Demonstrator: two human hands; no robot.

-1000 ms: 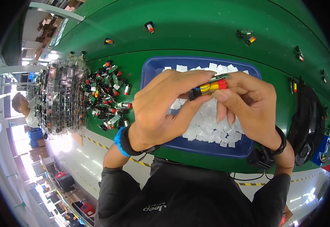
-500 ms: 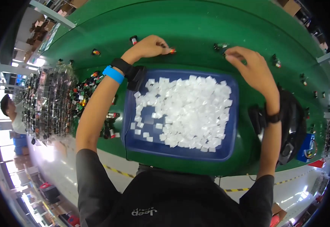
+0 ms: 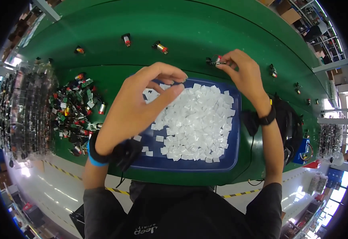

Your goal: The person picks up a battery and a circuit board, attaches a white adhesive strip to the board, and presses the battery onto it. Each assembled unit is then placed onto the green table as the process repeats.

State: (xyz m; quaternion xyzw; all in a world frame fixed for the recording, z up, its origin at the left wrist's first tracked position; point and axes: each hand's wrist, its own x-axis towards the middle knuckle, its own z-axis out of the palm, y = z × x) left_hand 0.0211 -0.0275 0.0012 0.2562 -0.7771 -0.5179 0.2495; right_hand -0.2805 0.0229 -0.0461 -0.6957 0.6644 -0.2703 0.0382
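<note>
My right hand [image 3: 243,75], past the tray's far right corner, pinches a small motor assembly [image 3: 218,59] with a red-and-silver body and black parts. My left hand [image 3: 136,105] hovers over the tray's left side, fingers curved and a gap between thumb and fingertips; I see nothing held there. The blue plastic tray [image 3: 190,165] holds a heap of small white square pieces [image 3: 198,119]. On the green bench beyond it lie a yellow-and-red motor assembly [image 3: 160,47], a red-and-white one [image 3: 126,39] and a smaller one [image 3: 79,49].
Left of the tray is a pile of motor assemblies with green circuit boards [image 3: 76,105], beside stacked clear packs of parts [image 3: 26,111]. A black bag-like object [image 3: 291,131] sits by my right forearm. More assemblies [image 3: 273,71] lie along the bench's right side.
My left hand has let go of the red-tipped assembly on the bench and drawn back over the tray. My right hand now grips the assembly it was beside. The view has shifted.
</note>
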